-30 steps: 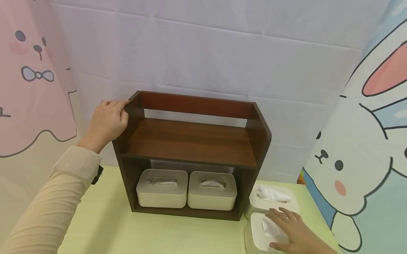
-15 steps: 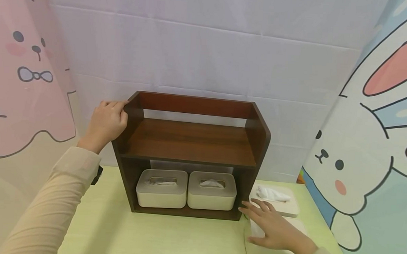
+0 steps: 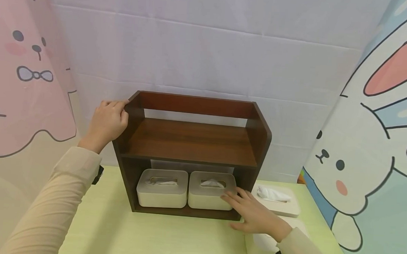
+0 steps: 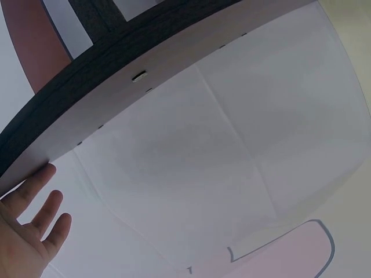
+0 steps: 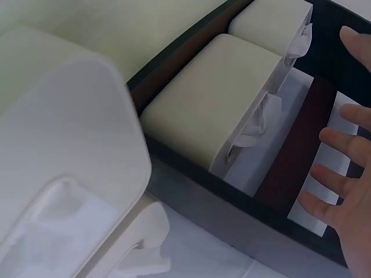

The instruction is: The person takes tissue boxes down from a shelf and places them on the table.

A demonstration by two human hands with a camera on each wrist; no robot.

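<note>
Right grip (image 3: 254,212) farther left, from above the front tissue box (image 3: 260,250) to near the shelf's right side (image 3: 260,135).

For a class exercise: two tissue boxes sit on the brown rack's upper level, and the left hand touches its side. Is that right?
The level is wrong: the head view shows two tissue boxes on the lower level of the brown rack. The left hand does touch its side.

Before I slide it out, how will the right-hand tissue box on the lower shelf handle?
The tissue box probably keeps its shape, given its rigid-looking walls. Its smooth sides may feel slippery. Low and broad-based, it seems unlikely to tip.
</note>
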